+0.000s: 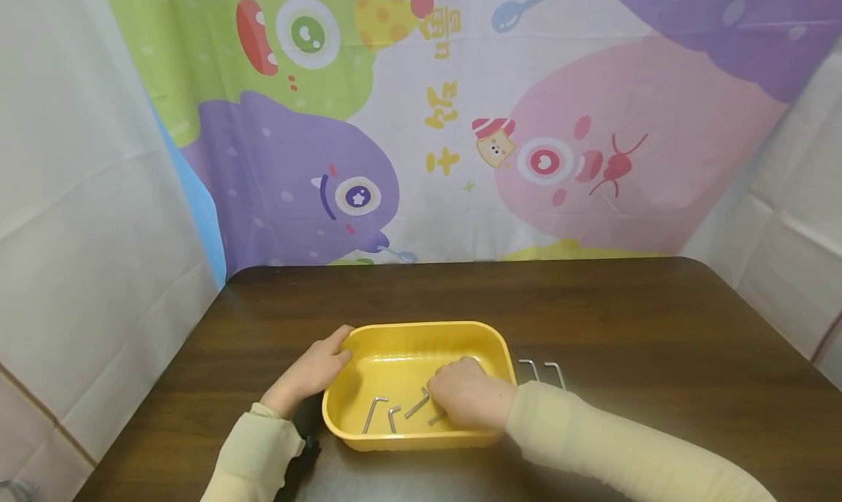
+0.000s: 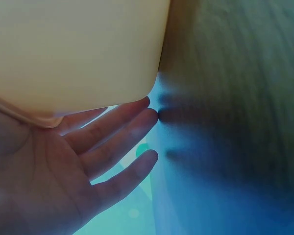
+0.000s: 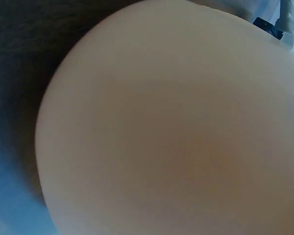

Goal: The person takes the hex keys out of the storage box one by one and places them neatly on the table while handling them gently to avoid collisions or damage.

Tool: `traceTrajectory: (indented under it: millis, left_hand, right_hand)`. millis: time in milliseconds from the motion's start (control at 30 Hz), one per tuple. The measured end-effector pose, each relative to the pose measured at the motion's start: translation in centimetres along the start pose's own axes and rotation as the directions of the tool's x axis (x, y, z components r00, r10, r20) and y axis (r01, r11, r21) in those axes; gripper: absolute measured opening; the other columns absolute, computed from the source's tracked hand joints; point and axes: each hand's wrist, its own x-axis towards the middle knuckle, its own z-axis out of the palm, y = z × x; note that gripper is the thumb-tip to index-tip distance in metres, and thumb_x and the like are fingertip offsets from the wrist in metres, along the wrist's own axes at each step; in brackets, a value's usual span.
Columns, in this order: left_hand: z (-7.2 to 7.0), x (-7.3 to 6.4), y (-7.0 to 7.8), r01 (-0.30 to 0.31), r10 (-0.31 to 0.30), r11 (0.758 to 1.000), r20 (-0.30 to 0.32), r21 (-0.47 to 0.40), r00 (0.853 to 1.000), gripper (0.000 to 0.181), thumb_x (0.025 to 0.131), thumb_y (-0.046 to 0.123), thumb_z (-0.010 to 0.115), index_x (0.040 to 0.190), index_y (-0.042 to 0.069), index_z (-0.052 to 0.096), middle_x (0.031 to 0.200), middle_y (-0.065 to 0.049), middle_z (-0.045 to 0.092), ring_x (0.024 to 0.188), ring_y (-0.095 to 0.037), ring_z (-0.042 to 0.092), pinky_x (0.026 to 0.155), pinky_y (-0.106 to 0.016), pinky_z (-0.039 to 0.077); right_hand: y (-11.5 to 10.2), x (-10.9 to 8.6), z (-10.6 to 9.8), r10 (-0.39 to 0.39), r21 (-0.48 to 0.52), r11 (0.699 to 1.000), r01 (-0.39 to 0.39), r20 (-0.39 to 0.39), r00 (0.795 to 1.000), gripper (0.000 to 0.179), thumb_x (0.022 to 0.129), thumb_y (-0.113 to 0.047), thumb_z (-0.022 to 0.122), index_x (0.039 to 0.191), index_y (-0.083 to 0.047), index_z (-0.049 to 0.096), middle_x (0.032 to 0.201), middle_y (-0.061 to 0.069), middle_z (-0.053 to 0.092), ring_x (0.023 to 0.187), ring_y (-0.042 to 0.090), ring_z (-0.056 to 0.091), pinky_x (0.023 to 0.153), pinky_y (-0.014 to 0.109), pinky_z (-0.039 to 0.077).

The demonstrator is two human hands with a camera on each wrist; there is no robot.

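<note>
A yellow plastic basin (image 1: 421, 334) stands on the table with several L-shaped metal hex keys (image 1: 373, 414) on its floor. My left hand (image 1: 312, 370) holds its left side, thumb over the rim; in the left wrist view the fingers (image 2: 117, 139) spread along the outer wall. Inside the basin, at the right, my right hand (image 1: 470, 394) is lowered with curled fingers. One hex key (image 1: 417, 404) lies beside those fingers and another (image 1: 436, 418) partly under the hand. The right fingertips are hidden, so a grip on a key does not show. Only the basin's wall (image 3: 161, 122) fills the right wrist view.
Two more hex keys (image 1: 555, 374) lie on the dark wooden table (image 1: 625, 326) just right of the basin, partly behind the right sleeve (image 1: 592, 429). A cartoon-printed cloth (image 1: 454, 224) hangs along the table's back edge, and pale sheets (image 1: 112, 268) hang at both sides.
</note>
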Motion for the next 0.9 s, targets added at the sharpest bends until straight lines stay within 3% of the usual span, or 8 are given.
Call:
traceTrajectory:
  millis: [667, 900]
  left_hand:
    - [0.0, 0.0, 0.2, -0.001, 0.001, 1.000, -0.002, 0.020, 1.000, 0.034, 0.091, 0.011, 0.039, 0.124, 0.007, 0.044, 0.108, -0.014, 0.058, 0.075, -0.017, 0.056, 0.066, -0.029, 0.046]
    - [0.0, 0.0, 0.2, -0.003, 0.003, 1.000, -0.006, 0.022, 1.000, 0.033, 0.091, 0.011, 0.039, 0.124, 0.007, 0.044, 0.109, -0.016, 0.058, 0.077, -0.018, 0.056, 0.065, -0.029, 0.046]
  right_hand:
    - [0.9, -0.3, -0.1, -0.002, 0.050, 0.999, 0.002, -0.012, 1.000, 0.011, 0.071, -0.010, 0.060, 0.069, -0.016, 0.051, 0.061, -0.001, 0.050, 0.054, 0.014, 0.045, 0.053, 0.031, 0.038]
    - [1.2, -0.5, -0.4, 0.004, 0.054, 0.999, -0.003, -0.006, 1.000, 0.020, 0.073, -0.013, 0.061, 0.061, -0.017, 0.046, 0.062, -0.002, 0.051, 0.056, 0.014, 0.046, 0.057, 0.031, 0.041]
